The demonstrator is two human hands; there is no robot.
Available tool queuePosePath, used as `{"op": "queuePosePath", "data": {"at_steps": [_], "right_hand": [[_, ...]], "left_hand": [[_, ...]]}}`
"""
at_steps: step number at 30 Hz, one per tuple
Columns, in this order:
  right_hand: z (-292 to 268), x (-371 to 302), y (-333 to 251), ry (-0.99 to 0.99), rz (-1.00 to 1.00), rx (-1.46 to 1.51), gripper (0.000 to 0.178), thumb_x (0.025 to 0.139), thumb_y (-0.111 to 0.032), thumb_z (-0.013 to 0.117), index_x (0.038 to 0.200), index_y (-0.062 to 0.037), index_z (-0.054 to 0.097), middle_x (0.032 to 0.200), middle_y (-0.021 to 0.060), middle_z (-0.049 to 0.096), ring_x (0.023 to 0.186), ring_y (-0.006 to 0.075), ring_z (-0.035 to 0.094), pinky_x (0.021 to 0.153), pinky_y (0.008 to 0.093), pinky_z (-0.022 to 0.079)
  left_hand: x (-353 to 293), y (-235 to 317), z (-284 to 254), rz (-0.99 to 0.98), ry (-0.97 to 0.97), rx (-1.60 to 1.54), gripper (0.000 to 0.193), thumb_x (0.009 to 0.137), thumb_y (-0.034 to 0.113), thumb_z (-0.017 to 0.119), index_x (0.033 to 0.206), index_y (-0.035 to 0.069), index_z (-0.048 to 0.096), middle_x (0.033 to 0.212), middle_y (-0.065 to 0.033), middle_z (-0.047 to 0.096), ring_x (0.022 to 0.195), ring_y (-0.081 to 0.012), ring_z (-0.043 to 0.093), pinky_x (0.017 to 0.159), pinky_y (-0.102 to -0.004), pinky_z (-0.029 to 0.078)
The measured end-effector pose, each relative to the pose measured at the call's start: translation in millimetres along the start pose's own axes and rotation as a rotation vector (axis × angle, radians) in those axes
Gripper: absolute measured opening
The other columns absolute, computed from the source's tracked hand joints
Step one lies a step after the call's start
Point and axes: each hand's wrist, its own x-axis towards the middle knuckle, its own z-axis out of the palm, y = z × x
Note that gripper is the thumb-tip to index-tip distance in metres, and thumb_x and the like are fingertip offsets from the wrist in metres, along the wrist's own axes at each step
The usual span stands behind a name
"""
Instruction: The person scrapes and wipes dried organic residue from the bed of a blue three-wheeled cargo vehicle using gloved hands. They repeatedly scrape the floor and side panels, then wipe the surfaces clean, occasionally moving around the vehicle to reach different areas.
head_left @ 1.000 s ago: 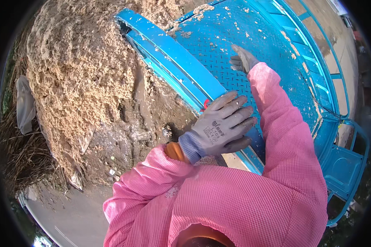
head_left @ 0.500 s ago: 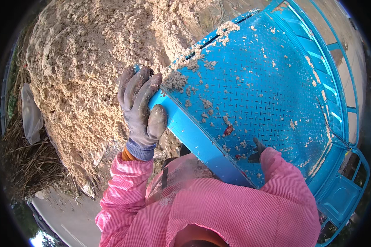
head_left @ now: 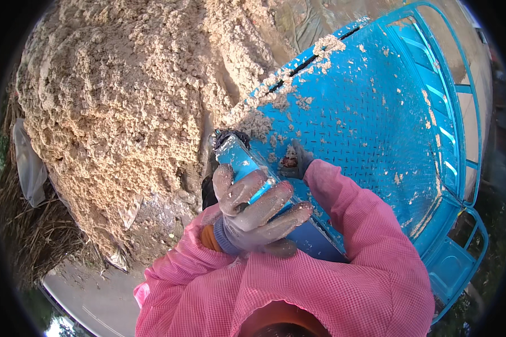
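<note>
My left hand (head_left: pixel 256 205), in a dusty grey work glove, lies over the top edge of the blue side panel (head_left: pixel 239 157) of a truck bed. Its fingers are stretched out and apart, with blue metal showing between them. Inside the bed, my right hand (head_left: pixel 301 159), in a darker glove, bends around a small reddish-brown scrap with pale crumbs (head_left: pixel 289 158). Some of its fingers are hidden. Just beyond, damp pale crumbly material (head_left: pixel 253 124) lies along the bed's edge. Something black (head_left: pixel 233 136) covers the panel's far corner.
A large mound of beige crumbly material (head_left: pixel 118 101) rises to the left and ahead. Scattered crumbs dot the textured blue bed floor (head_left: pixel 354 135). Blue rails (head_left: pixel 461 90) bound the right side. Dry stalks (head_left: pixel 45 236) and a whitish plastic sheet (head_left: pixel 28 163) lie far left.
My left hand has left the panel's far corner and come nearer, along its top edge. My right hand has moved left and forward across the bed, now with the reddish-brown scrap at its fingers.
</note>
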Motion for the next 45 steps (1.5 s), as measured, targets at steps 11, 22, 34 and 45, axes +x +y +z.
{"op": "queuePosePath", "data": {"at_steps": [11, 22, 34, 45], "right_hand": [[108, 140, -181, -0.349, 0.369, 0.656, 0.076, 0.099, -0.067, 0.052, 0.148, -0.0094, 0.052, 0.146, 0.0160, 0.060, 0.130, 0.0365, 0.060, 0.106, 0.0566, 0.050], [1, 155, -337, 0.265, 0.558, -0.186, 0.101, 0.093, -0.072, 0.061, 0.161, -0.0035, 0.031, 0.155, 0.0259, 0.044, 0.135, 0.0388, 0.056, 0.103, 0.0498, 0.055], [6, 192, -252, 0.088, 0.271, 0.358, 0.104, 0.091, -0.067, 0.068, 0.159, 0.0019, 0.032, 0.154, 0.0256, 0.047, 0.136, 0.0351, 0.055, 0.109, 0.0498, 0.048], [13, 241, -227, 0.341, 0.265, -0.970, 0.058, 0.101, -0.036, 0.062, 0.150, -0.0060, 0.051, 0.148, 0.0206, 0.052, 0.138, 0.0361, 0.050, 0.113, 0.0477, 0.043]], "left_hand": [[-62, -199, -58, -0.864, -0.191, -0.332, 0.044, 0.093, 0.020, 0.066, 0.133, 0.001, 0.065, 0.128, -0.0179, 0.069, 0.118, -0.0389, 0.064, 0.106, -0.0499, 0.047], [-149, -298, -16, -1.390, -0.374, -0.523, 0.048, 0.099, 0.038, 0.067, 0.132, 0.004, 0.068, 0.122, -0.0184, 0.072, 0.116, -0.0349, 0.066, 0.101, -0.0420, 0.050], [-189, -304, 30, -1.587, -0.384, -0.567, 0.044, 0.100, 0.035, 0.066, 0.127, 0.000, 0.069, 0.113, -0.0183, 0.076, 0.103, -0.0272, 0.074, 0.094, -0.0362, 0.055], [-220, -319, 78, -1.822, -0.443, -0.640, 0.052, 0.104, 0.032, 0.063, 0.142, -0.003, 0.059, 0.130, -0.0185, 0.070, 0.122, -0.0233, 0.066, 0.104, -0.0337, 0.050]]}}
